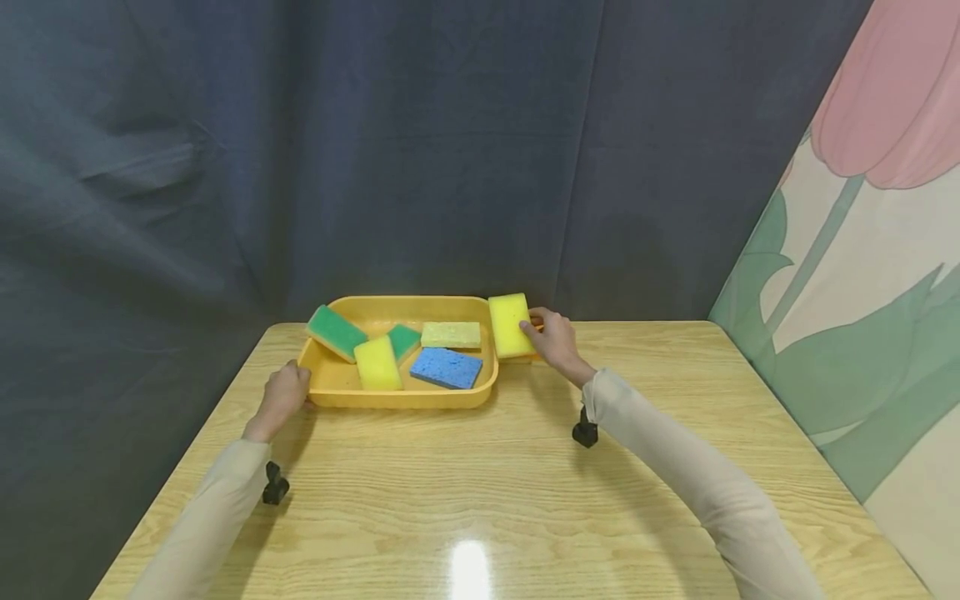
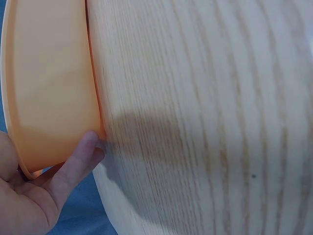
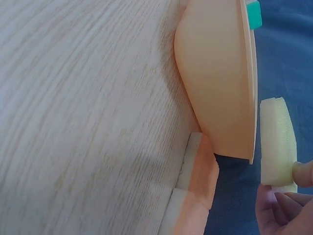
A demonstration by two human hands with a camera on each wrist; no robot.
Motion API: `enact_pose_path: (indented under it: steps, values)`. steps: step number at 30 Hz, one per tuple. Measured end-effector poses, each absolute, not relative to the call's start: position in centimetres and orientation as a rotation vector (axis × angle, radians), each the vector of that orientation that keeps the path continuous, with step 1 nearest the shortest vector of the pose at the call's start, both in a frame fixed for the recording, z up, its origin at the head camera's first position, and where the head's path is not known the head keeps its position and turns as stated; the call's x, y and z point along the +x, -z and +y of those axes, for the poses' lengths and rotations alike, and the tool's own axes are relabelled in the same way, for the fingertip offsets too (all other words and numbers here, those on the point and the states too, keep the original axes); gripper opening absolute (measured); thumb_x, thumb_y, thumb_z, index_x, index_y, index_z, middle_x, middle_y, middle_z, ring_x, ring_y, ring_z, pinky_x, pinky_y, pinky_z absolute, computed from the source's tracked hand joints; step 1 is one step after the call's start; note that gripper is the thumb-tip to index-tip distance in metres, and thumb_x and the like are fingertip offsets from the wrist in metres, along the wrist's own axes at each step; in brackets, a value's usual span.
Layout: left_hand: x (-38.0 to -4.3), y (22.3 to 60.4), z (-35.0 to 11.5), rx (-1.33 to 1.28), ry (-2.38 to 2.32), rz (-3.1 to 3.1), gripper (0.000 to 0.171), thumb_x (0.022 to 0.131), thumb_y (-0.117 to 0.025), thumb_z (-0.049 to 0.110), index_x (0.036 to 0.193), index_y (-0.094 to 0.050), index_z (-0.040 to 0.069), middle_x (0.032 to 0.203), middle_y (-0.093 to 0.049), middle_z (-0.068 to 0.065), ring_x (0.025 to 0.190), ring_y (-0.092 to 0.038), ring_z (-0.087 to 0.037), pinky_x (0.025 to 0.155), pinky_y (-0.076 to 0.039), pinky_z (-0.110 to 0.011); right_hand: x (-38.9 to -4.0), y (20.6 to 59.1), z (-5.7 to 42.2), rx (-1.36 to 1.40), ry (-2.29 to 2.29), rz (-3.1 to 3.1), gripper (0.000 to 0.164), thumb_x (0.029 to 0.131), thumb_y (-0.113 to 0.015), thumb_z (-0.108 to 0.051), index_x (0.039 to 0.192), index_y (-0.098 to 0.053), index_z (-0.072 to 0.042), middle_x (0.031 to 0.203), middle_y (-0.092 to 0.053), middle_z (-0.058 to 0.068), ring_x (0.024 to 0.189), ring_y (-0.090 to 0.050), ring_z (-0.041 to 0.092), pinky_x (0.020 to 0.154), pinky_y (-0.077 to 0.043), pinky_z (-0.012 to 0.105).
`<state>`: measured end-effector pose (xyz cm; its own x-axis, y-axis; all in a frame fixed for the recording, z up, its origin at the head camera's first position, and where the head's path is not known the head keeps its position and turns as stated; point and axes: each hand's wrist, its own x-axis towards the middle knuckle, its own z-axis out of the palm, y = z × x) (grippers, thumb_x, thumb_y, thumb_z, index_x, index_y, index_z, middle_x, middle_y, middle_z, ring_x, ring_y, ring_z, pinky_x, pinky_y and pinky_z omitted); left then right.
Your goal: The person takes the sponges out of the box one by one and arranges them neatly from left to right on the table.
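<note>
The work looks partway along: inside the yellow tray (image 1: 397, 400), near the tabletop's (image 1: 450, 483) far edge, lie five sponges — a large green sponge (image 1: 337, 332), a smaller green piece (image 1: 405, 339), a tilted yellow sponge (image 1: 378, 365), a pale yellow sponge (image 1: 452, 334) and a blue sponge (image 1: 447, 368). The left hand (image 1: 281, 393) grips the tray's left edge near its front corner, while the right hand (image 1: 555, 337) pinches a bright yellow sponge (image 1: 507, 321) just beyond the right edge — outside the tray, as are two orange-and-white sponges (image 3: 203, 169) on the tabletop there.
</note>
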<state>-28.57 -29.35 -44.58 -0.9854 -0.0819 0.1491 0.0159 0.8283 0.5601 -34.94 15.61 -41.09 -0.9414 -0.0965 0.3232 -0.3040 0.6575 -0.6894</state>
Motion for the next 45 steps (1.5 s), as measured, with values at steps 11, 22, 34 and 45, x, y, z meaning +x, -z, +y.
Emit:
enact_pose_path:
  steps: [11, 22, 34, 45]
  values:
    - [-28.5, 44.6, -29.3, 0.038, 0.845, -2.844, 0.030, 0.099, -0.032, 0.008, 0.092, -0.049, -0.015, 0.075, -0.056, -0.027, 0.068, -0.062, -0.040, 0.066, -0.052, -0.052, -34.9, 41.1, 16.6, 0.323, -1.148, -2.637, 0.041, 0.100, -0.058, -0.017, 0.132, -0.055, 0.009, 0.119, -0.063, 0.028, 0.100, -0.064, 0.039, 0.087, -0.050, 0.052]
    - [-28.6, 44.7, -29.4, 0.037, 0.845, -2.839, 0.029, 0.100, -0.032, 0.008, 0.090, -0.050, -0.014, 0.074, -0.056, -0.027, 0.068, -0.061, -0.040, 0.066, -0.051, -0.054, -35.0, 41.3, 17.8, 0.282, -1.136, -2.638, 0.040, 0.100, -0.059, -0.015, 0.130, -0.056, 0.011, 0.118, -0.063, 0.029, 0.099, -0.065, 0.040, 0.086, -0.051, 0.050]
    - [-28.5, 44.5, -29.4, 0.041, 0.852, -2.832, 0.029, 0.098, -0.032, 0.007, 0.088, -0.050, -0.013, 0.076, -0.056, -0.030, 0.072, -0.061, -0.046, 0.072, -0.050, -0.058, -34.9, 41.8, 19.4, 0.250, -1.099, -2.670, 0.041, 0.100, -0.058, -0.016, 0.130, -0.055, 0.012, 0.119, -0.062, 0.031, 0.100, -0.064, 0.043, 0.086, -0.050, 0.052]
    - [-28.5, 44.4, -29.3, 0.042, 0.838, -2.834, 0.028, 0.099, -0.033, 0.006, 0.088, -0.049, -0.014, 0.074, -0.055, -0.028, 0.067, -0.060, -0.040, 0.066, -0.050, -0.055, -34.9, 42.2, 20.7, 0.233, -1.111, -2.701, 0.042, 0.102, -0.055, -0.017, 0.132, -0.052, 0.012, 0.123, -0.059, 0.032, 0.104, -0.062, 0.044, 0.090, -0.048, 0.054]
